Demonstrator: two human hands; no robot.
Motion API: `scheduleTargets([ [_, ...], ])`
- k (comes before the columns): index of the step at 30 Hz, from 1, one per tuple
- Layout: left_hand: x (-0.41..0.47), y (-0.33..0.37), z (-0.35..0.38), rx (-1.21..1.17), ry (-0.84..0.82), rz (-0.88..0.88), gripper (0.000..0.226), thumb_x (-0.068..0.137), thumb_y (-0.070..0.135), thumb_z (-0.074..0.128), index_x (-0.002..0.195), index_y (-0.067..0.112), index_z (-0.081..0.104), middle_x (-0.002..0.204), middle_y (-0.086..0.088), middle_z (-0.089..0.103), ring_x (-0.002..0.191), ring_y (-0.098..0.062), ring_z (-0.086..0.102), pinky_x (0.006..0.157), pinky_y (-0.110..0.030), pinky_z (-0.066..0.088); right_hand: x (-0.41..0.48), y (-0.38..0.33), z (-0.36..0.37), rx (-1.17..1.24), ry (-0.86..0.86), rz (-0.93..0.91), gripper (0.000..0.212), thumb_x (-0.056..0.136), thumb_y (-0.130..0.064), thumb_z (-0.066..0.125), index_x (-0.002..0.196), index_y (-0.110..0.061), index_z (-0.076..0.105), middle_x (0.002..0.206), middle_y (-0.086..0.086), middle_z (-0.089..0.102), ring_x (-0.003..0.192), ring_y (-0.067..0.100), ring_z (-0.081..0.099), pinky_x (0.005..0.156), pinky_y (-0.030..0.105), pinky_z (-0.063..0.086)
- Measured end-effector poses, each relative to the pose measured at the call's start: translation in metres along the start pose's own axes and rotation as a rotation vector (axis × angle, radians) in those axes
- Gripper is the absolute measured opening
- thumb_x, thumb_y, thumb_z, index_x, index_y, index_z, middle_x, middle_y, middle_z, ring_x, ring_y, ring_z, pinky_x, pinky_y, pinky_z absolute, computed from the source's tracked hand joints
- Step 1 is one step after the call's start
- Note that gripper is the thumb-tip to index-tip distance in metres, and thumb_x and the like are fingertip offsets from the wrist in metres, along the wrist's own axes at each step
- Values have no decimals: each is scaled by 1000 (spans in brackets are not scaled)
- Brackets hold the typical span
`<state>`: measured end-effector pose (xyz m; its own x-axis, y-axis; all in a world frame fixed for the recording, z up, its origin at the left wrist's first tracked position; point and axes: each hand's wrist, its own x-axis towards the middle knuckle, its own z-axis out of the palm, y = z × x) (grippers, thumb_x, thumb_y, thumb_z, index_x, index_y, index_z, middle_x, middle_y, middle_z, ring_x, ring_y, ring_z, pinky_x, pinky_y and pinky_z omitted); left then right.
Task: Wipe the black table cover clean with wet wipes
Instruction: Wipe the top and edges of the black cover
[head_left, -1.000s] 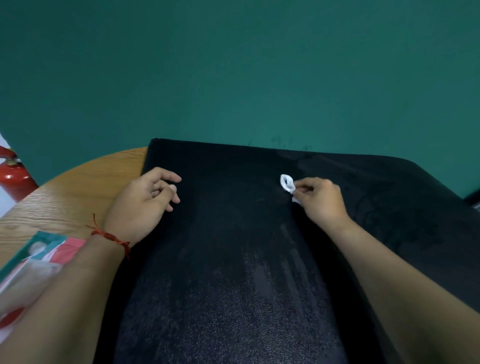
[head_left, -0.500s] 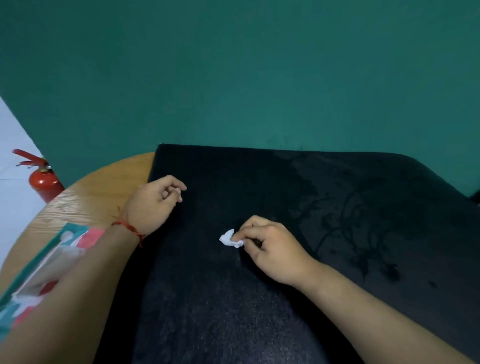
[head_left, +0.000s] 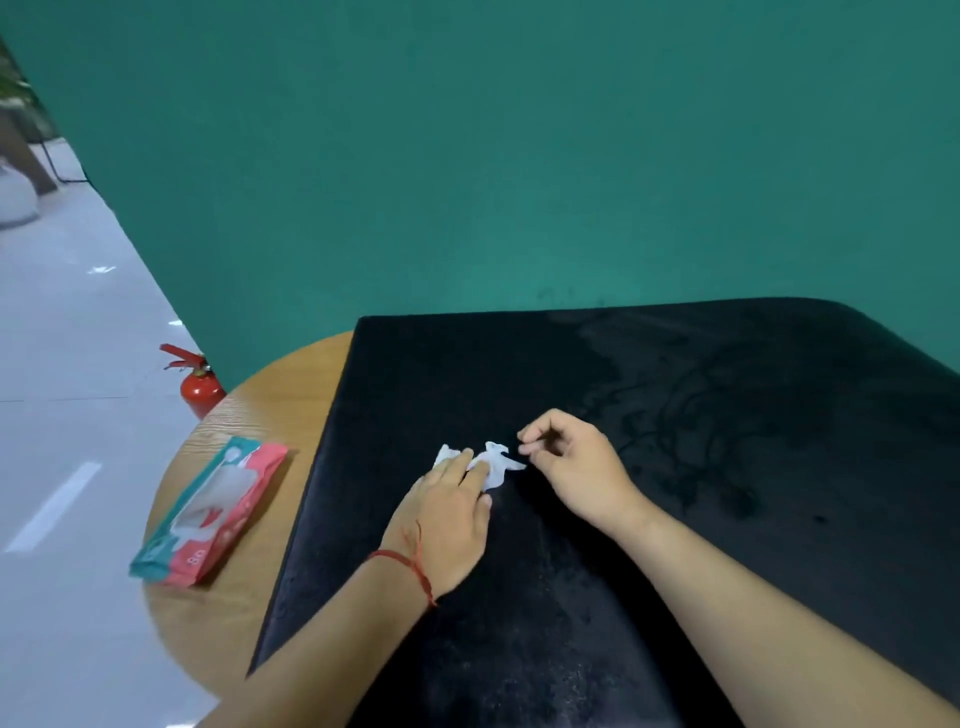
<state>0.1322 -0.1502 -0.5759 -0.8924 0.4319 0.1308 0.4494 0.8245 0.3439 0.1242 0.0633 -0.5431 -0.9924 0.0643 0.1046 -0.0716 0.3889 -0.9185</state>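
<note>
Currently the wet wipe (head_left: 497, 460) lies crumpled on the black table cover (head_left: 675, 545), toward its 9 o'clock edge, between the two hands. The left hand (head_left: 447, 514) rests on it, straight fingers (head_left: 457, 467) pressing it flat. The right hand (head_left: 582, 467), just at 3 o'clock of the wipe, has its fingers curled, with thumb and forefinger close together by the wipe's pointed tip. Whether they actually pinch it, I cannot tell.

The step looks like spreading the wad open for a fresh wiping face. To do it well, the left fingers should pin one end while the right hand draws the tip outward toward 3 o'clock, gently, since a damp sheet may tear.

Pale dusty speckle (head_left: 519, 649) at 6 o'clock seems to need wiping, and damp streaks (head_left: 675, 415) show at 2 o'clock. The pack of wipes (head_left: 208, 509) sits on the wooden counter (head_left: 280, 395) at 9 o'clock.
</note>
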Motion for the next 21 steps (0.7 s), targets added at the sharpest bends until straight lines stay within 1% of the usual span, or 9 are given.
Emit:
scheduleTargets([
  [2, 3, 4, -1, -5, 16, -25, 37, 106, 32, 37, 139, 25, 55, 142, 3, 56, 131, -19, 53, 110, -38, 45, -7, 11, -29, -80, 116, -11, 30, 92, -1, 67, 88, -31, 71, 93, -11, 76, 85, 7, 72, 82, 25, 55],
  [4, 7, 13, -6, -90, 60, -81, 22, 106, 27, 45, 108, 23, 66, 111, 9, 62, 103, -16, 61, 93, -38, 53, -14, 28, -68, -223, 267, -43, 27, 90, -3, 68, 93, -30, 71, 97, -12, 72, 86, 11, 69, 82, 27, 53],
  [5, 10, 17, -7, -133, 94, -125, 22, 105, 26, 49, 97, 22, 69, 102, 12, 60, 94, -13, 60, 86, -37, 54, -20, 38, -88, -340, 319, -55, 25, 90, -5, 68, 97, -29, 70, 103, -11, 69, 90, 15, 67, 82, 30, 51],
  [8, 26, 25, -10, -153, 144, -228, 24, 101, 27, 62, 86, 19, 78, 106, 12, 54, 98, -11, 54, 79, -25, 46, -42, 68, -129, -638, 338, -28, 23, 96, -11, 66, 115, -22, 67, 122, -7, 58, 112, 19, 53, 78, 35, 47],
  [10, 38, 24, -16, -124, 157, -267, 22, 97, 22, 67, 78, 14, 78, 105, 6, 57, 97, -15, 58, 76, -27, 48, -49, 81, -129, -700, 347, -38, 23, 97, -13, 66, 120, -19, 66, 126, -6, 56, 116, 19, 49, 75, 36, 47],
  [12, 54, 26, -16, -103, 146, -294, 15, 92, 12, 68, 79, 11, 75, 103, -1, 62, 93, -20, 63, 74, -32, 53, -49, 86, -128, -729, 355, -51, 24, 97, -16, 65, 121, -18, 65, 127, -5, 57, 116, 21, 51, 78, 39, 51],
  [13, 59, 25, -18, -116, 134, -292, 9, 90, 8, 67, 86, 12, 74, 103, -1, 63, 92, -21, 64, 76, -34, 54, -46, 85, -127, -748, 348, -52, 25, 97, -18, 65, 122, -17, 65, 128, -3, 58, 116, 22, 52, 83, 42, 52],
  [16, 74, 23, -22, -97, 69, -256, 23, 91, 8, 67, 108, 21, 75, 105, 1, 64, 96, -22, 65, 83, -38, 56, -43, 86, -126, -767, 340, -48, 27, 98, -21, 64, 124, -16, 66, 129, 0, 59, 116, 25, 54, 95, 45, 51],
  [21, 61, 33, -26, -84, -51, -273, 19, 92, 15, 67, 87, 29, 79, 95, 7, 74, 90, -16, 70, 71, -27, 54, -45, 85, -129, -772, 327, -36, 27, 99, -22, 61, 124, -15, 66, 128, 1, 60, 115, 25, 55, 96, 44, 50],
])
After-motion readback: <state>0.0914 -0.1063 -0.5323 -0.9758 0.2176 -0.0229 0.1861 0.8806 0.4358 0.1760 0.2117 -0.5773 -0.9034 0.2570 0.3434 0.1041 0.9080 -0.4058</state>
